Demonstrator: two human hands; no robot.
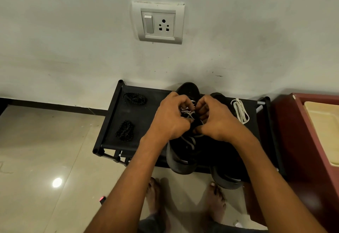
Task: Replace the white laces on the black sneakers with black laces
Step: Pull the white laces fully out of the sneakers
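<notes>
Both hands work the white lace on the left sneaker atop the shoe rack; left hand and right hand each hold a pinching grip on it; the lace looks soft and limp, best taken near an eyelet; two black lace bundles wait nearby.

Black sneakers with white laces — speckled black laces on black rack.

Sneaker half-unlaced (black laces coiled).
</notes>
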